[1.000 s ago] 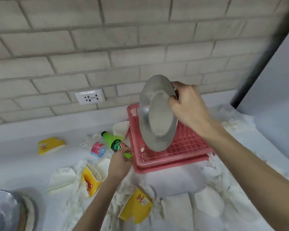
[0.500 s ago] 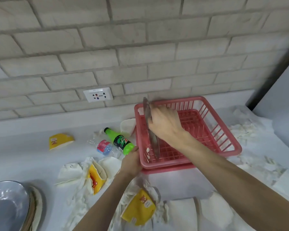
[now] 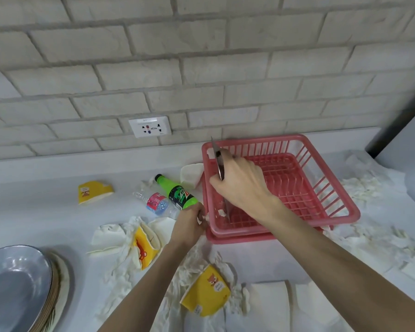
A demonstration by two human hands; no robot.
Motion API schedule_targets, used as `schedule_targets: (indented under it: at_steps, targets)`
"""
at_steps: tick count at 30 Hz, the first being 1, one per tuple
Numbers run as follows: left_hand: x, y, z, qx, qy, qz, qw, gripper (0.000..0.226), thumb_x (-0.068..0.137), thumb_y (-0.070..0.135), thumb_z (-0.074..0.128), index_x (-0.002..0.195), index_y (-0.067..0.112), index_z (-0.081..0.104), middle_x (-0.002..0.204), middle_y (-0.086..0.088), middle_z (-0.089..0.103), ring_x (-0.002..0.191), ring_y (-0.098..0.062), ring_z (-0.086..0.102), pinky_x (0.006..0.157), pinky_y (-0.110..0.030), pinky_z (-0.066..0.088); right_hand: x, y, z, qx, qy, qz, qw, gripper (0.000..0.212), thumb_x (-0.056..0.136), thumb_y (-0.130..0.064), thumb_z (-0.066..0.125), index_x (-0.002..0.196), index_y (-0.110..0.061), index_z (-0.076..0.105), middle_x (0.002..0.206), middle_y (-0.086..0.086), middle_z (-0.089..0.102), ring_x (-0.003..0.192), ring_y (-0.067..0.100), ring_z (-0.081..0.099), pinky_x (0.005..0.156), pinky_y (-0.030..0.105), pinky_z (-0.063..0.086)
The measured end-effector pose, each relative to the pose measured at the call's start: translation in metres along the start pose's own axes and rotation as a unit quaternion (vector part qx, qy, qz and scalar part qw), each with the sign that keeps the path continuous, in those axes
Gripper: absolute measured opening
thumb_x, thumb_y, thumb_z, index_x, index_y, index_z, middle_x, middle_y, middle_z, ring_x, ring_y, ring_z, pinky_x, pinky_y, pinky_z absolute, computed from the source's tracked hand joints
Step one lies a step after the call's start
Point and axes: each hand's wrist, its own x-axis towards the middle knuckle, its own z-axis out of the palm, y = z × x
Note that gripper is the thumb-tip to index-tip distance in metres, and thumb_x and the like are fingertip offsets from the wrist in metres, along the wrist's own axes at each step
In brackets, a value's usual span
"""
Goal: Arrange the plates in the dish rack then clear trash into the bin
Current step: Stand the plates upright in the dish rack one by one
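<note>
A pink dish rack (image 3: 331,188) stands on the white counter at the right. My right hand (image 3: 242,185) grips a steel plate (image 3: 216,154) that stands on edge in the rack's left slots. My left hand (image 3: 189,221) holds the rack's near left corner. At the bottom left lies a stack of plates (image 3: 17,288), a steel one on top of pale ones. Trash lies around: a green soda bottle (image 3: 177,192), a crushed clear bottle (image 3: 156,203), yellow paper cups (image 3: 207,291) and crumpled white tissues (image 3: 120,238).
A wall socket (image 3: 150,127) sits on the brick wall behind the counter. More torn tissue (image 3: 362,188) is strewn to the right of the rack. A dark vertical edge and a grey panel rise at the far right. No bin is in view.
My right hand has brought the steel plate down from the air and turned it on edge into the rack's left side. My left hand has stayed at the rack's corner.
</note>
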Motion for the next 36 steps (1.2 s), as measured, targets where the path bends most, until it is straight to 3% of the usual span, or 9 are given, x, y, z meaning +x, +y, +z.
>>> schedule_targets:
  at_steps: [3, 5, 10, 15, 20, 24, 29, 33, 36]
  targets:
    - [-0.002, -0.002, 0.000, 0.055, 0.007, 0.021, 0.998, 0.037, 0.077, 0.019, 0.074, 0.110, 0.019, 0.058, 0.105, 0.004, 0.061, 0.085, -0.021, 0.059, 0.066, -0.033, 0.048, -0.006, 0.003, 0.008, -0.037, -0.015, 0.008, 0.999, 0.063, 0.084, -0.026, 0.053, 0.142, -0.010, 0.033, 0.131, 0.020, 0.043, 0.082, 0.038, 0.064, 0.063, 0.039, 0.050]
    - [0.000, 0.000, -0.001, 0.061, -0.032, 0.051, 0.996, 0.052, 0.078, 0.030, 0.074, 0.127, 0.023, 0.056, 0.121, 0.006, 0.060, 0.100, -0.018, 0.060, 0.075, -0.035, 0.053, -0.008, 0.004, 0.013, -0.023, -0.028, 0.010, 0.999, 0.067, 0.087, -0.021, 0.050, 0.148, -0.009, 0.024, 0.138, 0.024, 0.038, 0.078, 0.041, 0.065, 0.061, 0.042, 0.054]
    - [0.010, 0.009, -0.001, 0.060, -0.134, 0.054, 0.988, 0.047, 0.068, 0.050, 0.055, 0.103, 0.018, 0.061, 0.099, 0.001, 0.066, 0.088, -0.024, 0.066, 0.071, -0.037, 0.055, -0.010, 0.005, 0.014, 0.002, -0.023, 0.016, 1.000, 0.066, 0.088, -0.016, 0.048, 0.149, -0.009, 0.025, 0.136, 0.022, 0.042, 0.077, 0.044, 0.065, 0.057, 0.040, 0.048]
    - [0.011, 0.009, 0.004, 0.022, -0.089, 0.056, 0.994, 0.026, 0.077, 0.036, 0.056, 0.085, 0.012, 0.061, 0.084, -0.002, 0.064, 0.072, -0.025, 0.060, 0.064, -0.041, 0.052, -0.007, 0.002, 0.007, -0.025, 0.012, 0.011, 1.000, 0.060, 0.093, -0.021, 0.042, 0.150, -0.017, 0.023, 0.139, 0.017, 0.041, 0.066, 0.037, 0.063, 0.051, 0.034, 0.044]
    - [-0.003, -0.004, -0.006, 0.024, -0.011, 0.016, 1.000, 0.038, 0.081, 0.028, 0.071, 0.118, 0.023, 0.066, 0.117, 0.008, 0.065, 0.097, -0.017, 0.062, 0.077, -0.033, 0.051, -0.006, -0.006, 0.001, -0.016, 0.026, -0.004, 1.000, 0.057, 0.094, -0.022, 0.040, 0.149, -0.019, 0.025, 0.134, 0.013, 0.043, 0.063, 0.035, 0.062, 0.051, 0.042, 0.053]
    - [-0.019, -0.019, -0.019, 0.088, -0.030, -0.004, 0.996, 0.047, 0.083, 0.026, 0.063, 0.130, 0.026, 0.058, 0.127, 0.010, 0.058, 0.097, -0.019, 0.064, 0.074, -0.034, 0.050, -0.009, -0.013, -0.003, -0.017, 0.021, 0.000, 1.000, 0.064, 0.089, -0.019, 0.045, 0.150, -0.017, 0.026, 0.140, 0.014, 0.040, 0.065, 0.038, 0.061, 0.052, 0.042, 0.051]
    - [-0.027, -0.025, -0.027, 0.093, -0.055, -0.012, 0.994, 0.064, 0.085, 0.031, 0.060, 0.146, 0.026, 0.042, 0.140, 0.004, 0.051, 0.118, -0.023, 0.056, 0.085, -0.038, 0.049, -0.017, -0.029, -0.001, -0.007, 0.013, 0.003, 1.000, 0.063, 0.083, -0.014, 0.051, 0.143, -0.010, 0.033, 0.139, 0.016, 0.040, 0.066, 0.043, 0.061, 0.051, 0.038, 0.044]
    - [-0.030, -0.022, -0.030, 0.078, -0.065, 0.000, 0.995, 0.072, 0.078, 0.041, 0.051, 0.147, 0.021, 0.042, 0.146, 0.003, 0.047, 0.126, -0.022, 0.049, 0.097, -0.038, 0.043, -0.022, -0.032, 0.012, -0.013, -0.015, 0.009, 1.000, 0.065, 0.081, -0.025, 0.041, 0.143, -0.010, 0.032, 0.140, 0.017, 0.038, 0.064, 0.041, 0.063, 0.050, 0.036, 0.040]
    - [-0.031, -0.021, -0.031, 0.040, -0.012, 0.021, 0.999, 0.068, 0.077, 0.048, 0.039, 0.135, 0.018, 0.056, 0.139, 0.003, 0.055, 0.124, -0.020, 0.051, 0.098, -0.036, 0.043, -0.028, -0.031, 0.020, -0.012, -0.015, 0.012, 1.000, 0.067, 0.082, -0.033, 0.034, 0.145, -0.010, 0.030, 0.139, 0.017, 0.038, 0.064, 0.036, 0.063, 0.049, 0.032, 0.036]
